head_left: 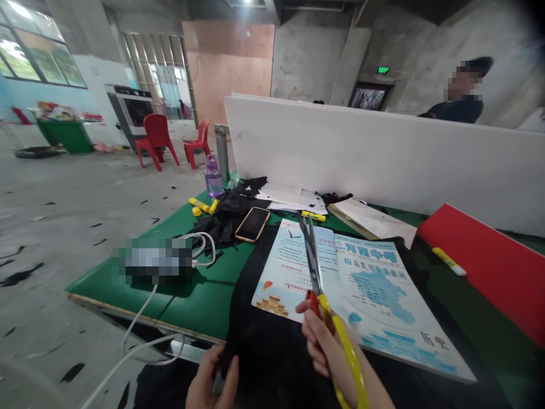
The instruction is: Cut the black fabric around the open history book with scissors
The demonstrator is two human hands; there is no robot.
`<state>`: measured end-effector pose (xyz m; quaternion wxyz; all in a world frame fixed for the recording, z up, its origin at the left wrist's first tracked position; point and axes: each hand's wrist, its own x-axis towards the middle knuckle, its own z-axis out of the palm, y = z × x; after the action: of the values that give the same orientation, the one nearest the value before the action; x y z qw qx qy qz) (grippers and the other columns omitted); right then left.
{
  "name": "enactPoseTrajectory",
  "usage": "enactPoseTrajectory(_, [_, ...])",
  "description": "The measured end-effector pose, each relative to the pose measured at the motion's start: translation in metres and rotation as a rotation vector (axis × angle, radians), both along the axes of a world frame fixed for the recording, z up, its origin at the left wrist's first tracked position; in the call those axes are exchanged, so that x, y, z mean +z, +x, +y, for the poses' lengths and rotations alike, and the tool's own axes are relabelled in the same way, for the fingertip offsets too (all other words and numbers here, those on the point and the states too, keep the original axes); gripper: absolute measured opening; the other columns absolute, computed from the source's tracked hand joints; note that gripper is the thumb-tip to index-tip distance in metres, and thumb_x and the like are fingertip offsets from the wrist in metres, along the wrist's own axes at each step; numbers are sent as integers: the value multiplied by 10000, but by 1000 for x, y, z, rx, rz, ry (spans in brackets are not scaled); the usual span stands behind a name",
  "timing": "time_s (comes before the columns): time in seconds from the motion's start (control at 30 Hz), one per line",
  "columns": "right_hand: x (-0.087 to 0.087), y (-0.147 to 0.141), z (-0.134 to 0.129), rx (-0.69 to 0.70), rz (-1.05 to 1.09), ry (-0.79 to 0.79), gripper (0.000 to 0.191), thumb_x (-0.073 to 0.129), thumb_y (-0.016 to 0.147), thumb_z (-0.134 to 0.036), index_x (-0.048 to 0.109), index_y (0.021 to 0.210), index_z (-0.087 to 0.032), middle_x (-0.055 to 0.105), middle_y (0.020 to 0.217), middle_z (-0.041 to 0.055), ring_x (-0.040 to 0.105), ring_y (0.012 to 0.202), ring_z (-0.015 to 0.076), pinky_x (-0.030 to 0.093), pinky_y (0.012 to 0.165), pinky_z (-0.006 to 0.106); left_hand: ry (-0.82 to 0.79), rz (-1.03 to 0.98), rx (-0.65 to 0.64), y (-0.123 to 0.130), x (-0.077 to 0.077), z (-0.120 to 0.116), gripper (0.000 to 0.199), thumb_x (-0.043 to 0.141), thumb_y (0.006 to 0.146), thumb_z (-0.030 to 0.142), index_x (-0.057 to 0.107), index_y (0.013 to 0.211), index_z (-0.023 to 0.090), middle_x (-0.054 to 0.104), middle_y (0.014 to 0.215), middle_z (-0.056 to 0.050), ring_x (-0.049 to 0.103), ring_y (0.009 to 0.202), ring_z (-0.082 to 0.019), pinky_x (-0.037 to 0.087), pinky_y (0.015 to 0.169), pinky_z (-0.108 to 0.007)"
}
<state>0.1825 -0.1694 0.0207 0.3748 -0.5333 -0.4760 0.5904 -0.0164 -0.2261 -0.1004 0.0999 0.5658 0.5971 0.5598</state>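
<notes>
My right hand (326,341) is closed on scissors (314,261) with yellow and red handles. The blades point away from me over a paper booklet (374,289), spread with its light blue printed cover facing up. Under the booklet lies black cloth (259,335), which drapes over the near edge of the green table (200,304). At that edge, my left hand (213,378) has its thumb and fingers around a fold of the cloth. Part of this hand falls below the view.
A phone (252,224), black scraps (238,199), yellow glue sticks (314,216) and a purple bottle (213,177) lie or stand further back. A blurred device with white cables (208,244) sits left. Right is a red board (489,267). Behind a white panel (361,147) is a person (457,108).
</notes>
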Motion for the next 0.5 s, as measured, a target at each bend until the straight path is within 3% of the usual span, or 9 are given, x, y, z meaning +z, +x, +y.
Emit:
enactPoseTrajectory(0.07, [1,21,2,-38,-397,206,370,551,798,-551,535,948,-214,570,726,8,519,557,137,396,496,250,-25,-40,63,-6,3,1,277,540,855,463,579,917,196,666,745,-4,649,645,-157,534,559,-201])
enactPoseTrajectory(0.13, [0,39,4,-66,-734,355,317,570,794,-458,542,991,-212,635,841,60,602,707,209,433,608,300,-28,-61,135,-13,5,4,298,536,850,477,572,933,194,649,768,-11,640,670,-163,530,562,-214])
enactPoseTrajectory(0.2, [-2,52,5,-90,-976,422,371,574,778,-434,525,1062,-201,660,861,84,632,730,251,426,594,313,10,-81,220,-19,8,7,303,552,841,457,542,976,186,616,816,-23,626,703,-163,526,575,-225])
enactPoseTrajectory(0.3, [-9,67,6,-105,-1223,488,461,568,779,-475,499,1119,-172,663,744,80,645,651,264,380,503,287,109,-8,301,-26,20,6,330,591,814,387,496,1041,168,552,905,-46,595,762,-167,519,620,-249])
enactPoseTrajectory(0.4, [-12,81,6,-125,-1415,579,489,554,778,-520,518,1074,-133,614,591,60,603,509,247,323,444,273,177,280,158,-26,41,2,207,557,832,276,532,1013,179,544,970,-66,566,896,-196,492,769,-307])
enactPoseTrajectory(0.5, [-9,92,10,-77,-1486,712,473,521,800,-528,539,1056,-131,613,607,76,562,454,216,324,436,281,164,441,-33,-23,65,5,164,494,863,199,552,1017,197,565,1015,-64,552,977,-197,460,839,-316])
